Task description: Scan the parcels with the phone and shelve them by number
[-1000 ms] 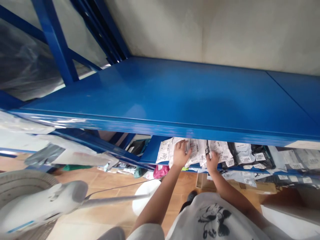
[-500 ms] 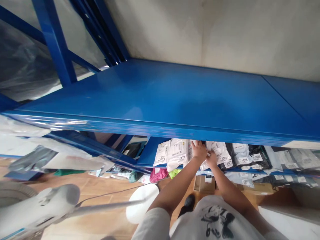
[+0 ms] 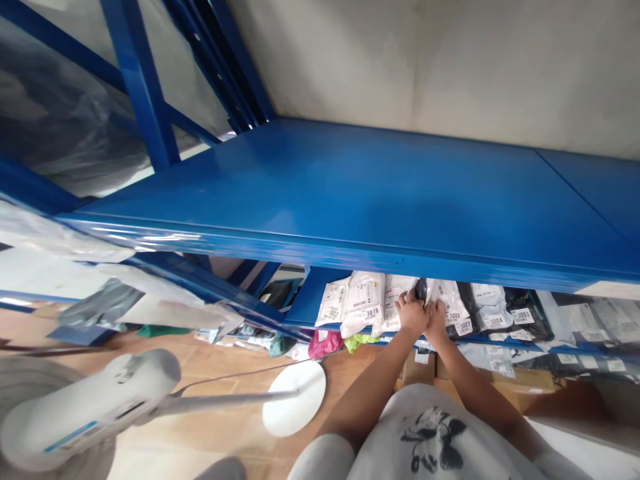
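My left hand (image 3: 413, 313) is among a row of plastic mailing bags on the lower shelf, its fingers bent at the edge between a white mailing bag (image 3: 397, 303) and a dark one (image 3: 421, 289). Close against it, my right hand (image 3: 437, 323) is closed at the lower left edge of the white bag labelled 3008 (image 3: 451, 301). Both hands' fingertips are partly hidden among the bags. To the left lie white bags marked 3018 (image 3: 364, 300) and 3022 (image 3: 332, 303).
Above my hands juts an upper blue shelf (image 3: 320, 187). More labelled bags, such as 3004 (image 3: 490, 308), continue to the right. Below are a pink bundle (image 3: 325, 343) and a cardboard box (image 3: 418, 368). A white standing fan (image 3: 95, 407) stands at lower left.
The view has shifted, with the shelf appearing further right. My left hand has come off the top of a white bag, uncovering it, and drawn close to my right hand, fingers now bent.
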### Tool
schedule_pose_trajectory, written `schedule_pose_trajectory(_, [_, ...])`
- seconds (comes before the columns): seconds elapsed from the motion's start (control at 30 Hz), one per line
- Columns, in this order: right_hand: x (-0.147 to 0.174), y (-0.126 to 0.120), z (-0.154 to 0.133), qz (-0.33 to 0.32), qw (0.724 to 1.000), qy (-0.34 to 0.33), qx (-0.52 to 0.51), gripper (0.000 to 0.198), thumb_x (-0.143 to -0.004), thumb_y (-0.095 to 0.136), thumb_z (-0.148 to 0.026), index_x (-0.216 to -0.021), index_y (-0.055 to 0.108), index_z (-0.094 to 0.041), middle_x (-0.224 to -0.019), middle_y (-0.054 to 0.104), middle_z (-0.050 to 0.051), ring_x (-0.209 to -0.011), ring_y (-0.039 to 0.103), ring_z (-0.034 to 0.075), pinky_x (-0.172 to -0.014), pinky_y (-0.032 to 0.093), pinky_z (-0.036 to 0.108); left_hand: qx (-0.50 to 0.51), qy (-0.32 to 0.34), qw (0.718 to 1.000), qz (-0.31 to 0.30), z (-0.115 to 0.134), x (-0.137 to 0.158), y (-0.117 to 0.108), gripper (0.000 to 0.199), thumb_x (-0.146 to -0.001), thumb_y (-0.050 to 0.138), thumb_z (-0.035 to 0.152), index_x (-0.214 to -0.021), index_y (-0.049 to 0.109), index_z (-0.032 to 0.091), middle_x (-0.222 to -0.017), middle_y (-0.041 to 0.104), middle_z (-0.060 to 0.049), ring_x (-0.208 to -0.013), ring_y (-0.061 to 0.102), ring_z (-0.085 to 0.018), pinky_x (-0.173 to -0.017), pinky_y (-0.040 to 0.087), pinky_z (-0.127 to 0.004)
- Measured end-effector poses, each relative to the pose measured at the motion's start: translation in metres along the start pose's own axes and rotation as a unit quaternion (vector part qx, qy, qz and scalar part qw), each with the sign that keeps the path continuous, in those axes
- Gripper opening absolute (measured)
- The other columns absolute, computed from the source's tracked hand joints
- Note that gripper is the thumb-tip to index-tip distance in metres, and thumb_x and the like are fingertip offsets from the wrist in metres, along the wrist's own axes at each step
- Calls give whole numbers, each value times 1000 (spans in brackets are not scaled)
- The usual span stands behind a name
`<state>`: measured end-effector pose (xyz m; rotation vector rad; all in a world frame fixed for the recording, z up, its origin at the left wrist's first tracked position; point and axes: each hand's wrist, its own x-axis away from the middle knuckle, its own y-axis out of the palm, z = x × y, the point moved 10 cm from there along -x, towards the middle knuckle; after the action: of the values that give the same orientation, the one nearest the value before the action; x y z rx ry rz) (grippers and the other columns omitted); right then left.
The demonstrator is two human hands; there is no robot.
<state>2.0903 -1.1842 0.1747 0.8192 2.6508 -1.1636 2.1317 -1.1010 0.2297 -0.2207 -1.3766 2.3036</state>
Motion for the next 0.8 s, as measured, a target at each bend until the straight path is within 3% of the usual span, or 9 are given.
schedule_pose_trajectory(0.1, [1,-17,0,-5,1000,-4,-29,20,-75,55,-22,-93,63,-18,-92,56,9,-90,55,27,-86,51,45,40,14,999,0,-17,-8,-19,31,-91,56,44,-82,77,23,-136,62,-5,-130,49,-31,-109,40,-45])
schedule_pose_trajectory(0.17, [3,-34,-4,7,999,-1,-43,19,-80,52,-26,-96,62,-19,-95,55,10,-89,57,27,-83,52,46,60,-18,998,30,-53,-10,-46,31,-94,51,45,-93,75,26,-132,65,-2,-128,52,-23,-110,40,-34])
schedule_pose_trajectory(0.3, [2,-60,-38,56,995,-19,-76,22,-87,54,-33,-105,56,-20,-106,57,13,-100,58,28,-90,50,48,55,-235,962,124,-178,6,-104,58,-95,46,46,-140,49,9,-154,37,-25,-145,30,-38,-116,25,-56])
schedule_pose_trajectory(0.37, [-2,-41,-72,-2,993,-51,-110,22,-88,55,-33,-107,56,-22,-105,61,11,-96,61,26,-87,52,43,62,-329,935,116,-230,17,-109,78,-88,57,52,-148,38,6,-153,30,-34,-142,29,-51,-108,27,-67])
schedule_pose_trajectory(0.43, [-5,4,-106,-123,983,-61,-121,34,-87,58,-35,-117,56,-21,-110,64,12,-97,64,26,-85,54,41,76,-360,925,91,-258,20,-101,81,-85,59,55,-149,37,11,-150,38,-31,-139,34,-50,-106,32,-64])
schedule_pose_trajectory(0.53, [-3,77,-123,-250,967,19,-48,75,-76,70,-42,-139,44,-10,-133,57,24,-120,58,37,-98,50,49,97,-348,930,63,-266,15,-84,75,-90,50,54,-152,31,16,-144,50,-23,-137,44,-38,-109,36,-48])
schedule_pose_trajectory(0.63, [1,114,-114,-256,960,105,35,94,-70,75,-44,-144,37,-1,-132,54,32,-123,54,46,-102,44,57,101,-336,936,40,-257,12,-72,81,-88,51,57,-154,27,17,-138,54,-22,-130,51,-36,-106,39,-43])
schedule_pose_trajectory(0.73, [3,109,-107,-191,976,96,43,82,-70,75,-45,-138,47,-7,-125,59,27,-115,57,44,-96,46,57,87,-329,940,28,-245,12,-72,91,-81,54,69,-154,27,22,-136,51,-23,-126,52,-40,-102,41,-47])
schedule_pose_trajectory(0.8, [5,80,-108,-108,993,38,31,63,-77,68,-47,-129,54,-13,-119,61,22,-113,57,40,-95,47,56,75,-327,942,25,-237,12,-74,95,-77,55,72,-153,29,22,-136,48,-25,-124,53,-44,-100,41,-51])
